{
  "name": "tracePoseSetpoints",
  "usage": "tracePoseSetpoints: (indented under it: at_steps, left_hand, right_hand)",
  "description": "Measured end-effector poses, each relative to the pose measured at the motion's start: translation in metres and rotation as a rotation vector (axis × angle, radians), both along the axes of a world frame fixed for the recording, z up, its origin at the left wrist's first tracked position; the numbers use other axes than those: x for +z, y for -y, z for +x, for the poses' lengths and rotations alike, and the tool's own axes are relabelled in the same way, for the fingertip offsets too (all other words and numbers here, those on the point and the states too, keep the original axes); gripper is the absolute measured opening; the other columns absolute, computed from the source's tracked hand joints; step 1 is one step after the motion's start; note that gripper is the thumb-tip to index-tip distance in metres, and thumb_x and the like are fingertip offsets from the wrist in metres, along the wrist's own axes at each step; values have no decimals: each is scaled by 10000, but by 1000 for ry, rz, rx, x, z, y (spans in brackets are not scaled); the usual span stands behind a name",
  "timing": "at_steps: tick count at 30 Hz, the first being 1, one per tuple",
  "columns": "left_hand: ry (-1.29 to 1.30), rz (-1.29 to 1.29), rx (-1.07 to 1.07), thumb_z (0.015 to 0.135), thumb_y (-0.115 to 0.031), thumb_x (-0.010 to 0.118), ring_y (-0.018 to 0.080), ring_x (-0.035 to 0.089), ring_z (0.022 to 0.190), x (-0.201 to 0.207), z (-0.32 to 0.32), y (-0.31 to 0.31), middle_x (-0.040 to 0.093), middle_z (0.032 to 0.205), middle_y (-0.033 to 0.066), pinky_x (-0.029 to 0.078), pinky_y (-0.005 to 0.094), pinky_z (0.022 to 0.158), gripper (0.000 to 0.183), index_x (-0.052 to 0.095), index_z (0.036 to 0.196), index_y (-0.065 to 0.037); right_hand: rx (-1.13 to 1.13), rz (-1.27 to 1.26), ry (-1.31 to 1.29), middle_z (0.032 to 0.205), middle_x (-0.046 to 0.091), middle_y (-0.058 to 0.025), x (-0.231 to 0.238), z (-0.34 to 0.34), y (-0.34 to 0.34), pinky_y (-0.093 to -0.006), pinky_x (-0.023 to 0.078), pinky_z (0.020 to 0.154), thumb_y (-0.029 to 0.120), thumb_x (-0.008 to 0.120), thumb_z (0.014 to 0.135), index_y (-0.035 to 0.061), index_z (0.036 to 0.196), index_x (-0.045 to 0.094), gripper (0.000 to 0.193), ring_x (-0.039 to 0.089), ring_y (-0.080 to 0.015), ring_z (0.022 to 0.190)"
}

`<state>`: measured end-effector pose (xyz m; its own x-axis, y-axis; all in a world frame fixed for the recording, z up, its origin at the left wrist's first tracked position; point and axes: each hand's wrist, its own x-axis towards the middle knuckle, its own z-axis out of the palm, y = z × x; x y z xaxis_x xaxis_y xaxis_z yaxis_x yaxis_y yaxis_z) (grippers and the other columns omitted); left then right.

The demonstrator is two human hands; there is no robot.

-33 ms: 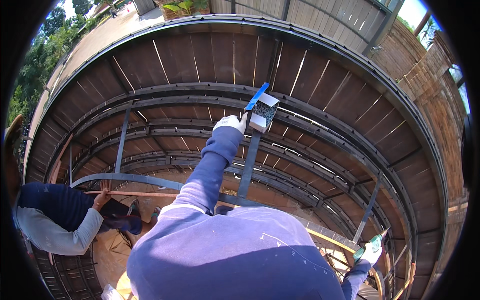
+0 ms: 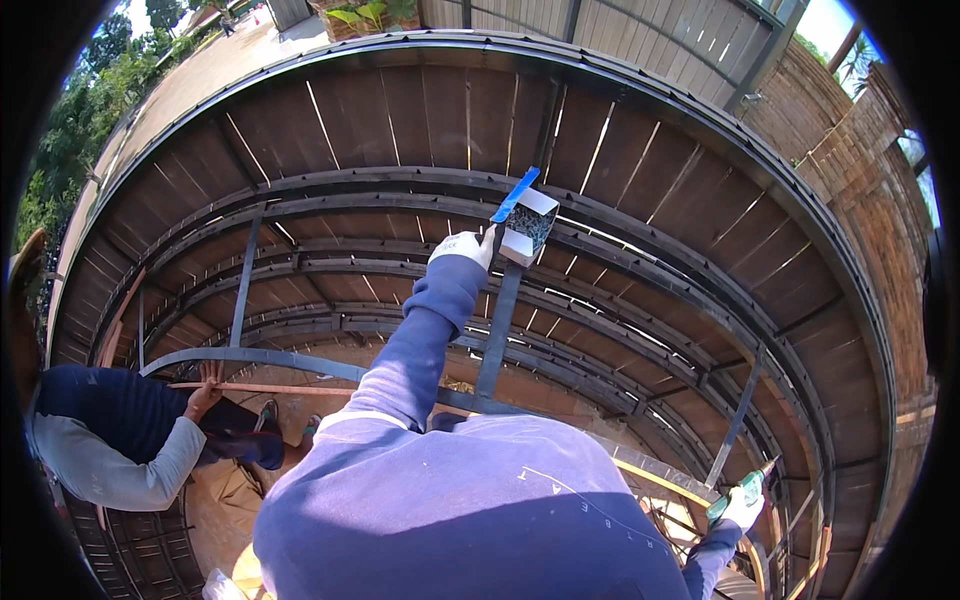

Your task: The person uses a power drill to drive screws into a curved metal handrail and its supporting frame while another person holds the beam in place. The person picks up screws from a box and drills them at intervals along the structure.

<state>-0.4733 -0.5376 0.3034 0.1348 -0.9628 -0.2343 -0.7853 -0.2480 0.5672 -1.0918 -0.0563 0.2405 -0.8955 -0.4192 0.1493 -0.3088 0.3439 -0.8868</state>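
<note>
In the head view, the gloved left hand (image 2: pixel 460 248) grasps the side of a topless box (image 2: pixel 517 246) of small dark pieces (image 2: pixel 528 224) above a metal post (image 2: pixel 498 340), and the gloved right hand (image 2: pixel 741 509) is wrapped round a green tool (image 2: pixel 752 485) at lower right. The work seems partway along: brown panels (image 2: pixel 355 120) already line the curved structure, plenty of pieces remain unused, and how much fastening is left I cannot tell.

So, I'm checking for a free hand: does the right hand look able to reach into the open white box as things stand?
Probably not: the right hand holds the green drill, well off at the lower right. The box itself is open, with the left hand at its left edge.
</note>
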Motion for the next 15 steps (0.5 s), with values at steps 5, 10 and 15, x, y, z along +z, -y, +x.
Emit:
tracePoseSetpoints:
  at_steps: [5, 10, 15]
  left_hand:
    - [-1495, -32, 358, 960, -541, 572, 227, 720, 809, -21, 0, 25, 732, 936, 155, 583, 347, 676, 568, 700, 1127, -13]
    - [-98, -805, 73, 872, -467, 687, 269, 661, 1078, -30, -9, 30, 655, 1251, 152, 539, 397, 868, 502, 676, 1223, -107]
    - [305, -378, -33, 840, -421, 705, 288, 647, 1114, -4, -18, 36, 655, 1229, 129, 502, 410, 960, 477, 675, 1227, -143]
  right_hand:
    - [60, 56, 37, 1190, 601, -138, -11, -21, -6, -363, 500, 914, 87, 764, 704, -1, 1296, 503, 653, 603, -230, 1030]
    - [9, 10, 52, 1165, 616, -133, -17, -23, -12, -360, 500, 916, 72, 751, 707, -4, 1313, 498, 662, 606, -228, 1030]
    - [-60, 83, 12, 1198, 611, -137, -7, -8, 0, -360, 497, 933, 71, 756, 712, -7, 1344, 484, 693, 606, -236, 1054]
